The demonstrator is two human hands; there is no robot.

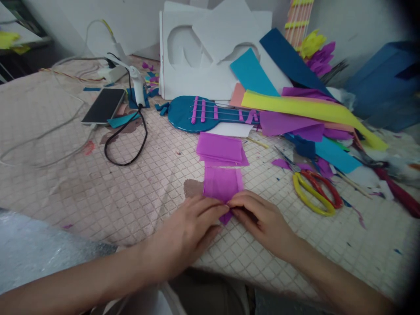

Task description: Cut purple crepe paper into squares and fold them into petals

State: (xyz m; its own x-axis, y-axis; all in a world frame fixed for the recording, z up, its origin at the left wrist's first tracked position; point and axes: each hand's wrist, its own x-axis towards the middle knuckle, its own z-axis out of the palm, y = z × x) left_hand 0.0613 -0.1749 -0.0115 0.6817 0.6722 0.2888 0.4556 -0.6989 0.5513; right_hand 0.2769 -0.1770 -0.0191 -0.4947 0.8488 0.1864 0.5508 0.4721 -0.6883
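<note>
A piece of purple crepe paper (223, 181) lies flat near the table's front edge. My left hand (193, 227) rests over its lower left part, fingers closed on the near end. From the other side my right hand (262, 218) pinches the same end, its fingertips meeting those of the left. Between them the paper narrows to a folded point. Just beyond lies a stack of purple paper pieces (219, 148). Behind that stack is a blue guitar-shaped craft piece (193, 114) with purple bars and pale strings.
To the right lie scissors (313, 192) with yellow and red handles, among paper scraps. Yellow (295, 105) and blue paper strips (256, 72) are heaped behind. At left are a phone (104, 106), a white gadget (138, 85) and a black cord loop (126, 164). White foam boards (177, 81) lean at the back.
</note>
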